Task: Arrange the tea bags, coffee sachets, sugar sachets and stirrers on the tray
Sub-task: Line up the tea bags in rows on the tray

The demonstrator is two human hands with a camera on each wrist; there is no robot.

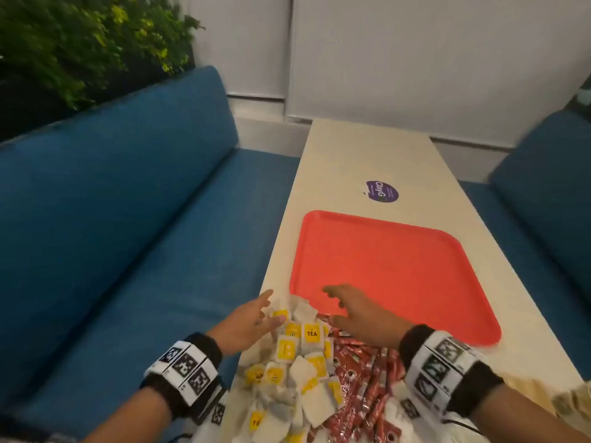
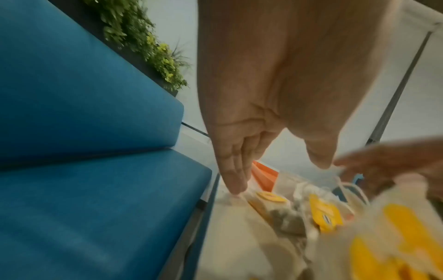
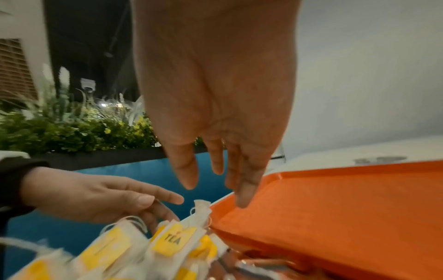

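Observation:
An orange-red tray [image 1: 399, 266] lies bare on the pale table. In front of it a heap of white tea bags with yellow tags [image 1: 300, 362] lies beside red coffee sachets [image 1: 361, 378]. My left hand [image 1: 273, 306] is open, its straight fingers touching the heap's far left edge. My right hand [image 1: 331, 305] hovers open over the tray's near left corner and holds nothing. The left wrist view shows the left hand [image 2: 275, 176] above the tea bags [image 2: 321, 214]. The right wrist view shows the right hand [image 3: 215, 191] over the tray [image 3: 335, 208], near a "TEA" tag [image 3: 172, 240].
Blue padded benches [image 1: 128, 251] run along both long sides of the narrow table [image 1: 367, 148]. A purple round sticker [image 1: 382, 191] sits on the table beyond the tray. Blurred brownish packets [image 1: 569, 401] lie at the near right. Plants [image 1: 80, 43] stand behind the left bench.

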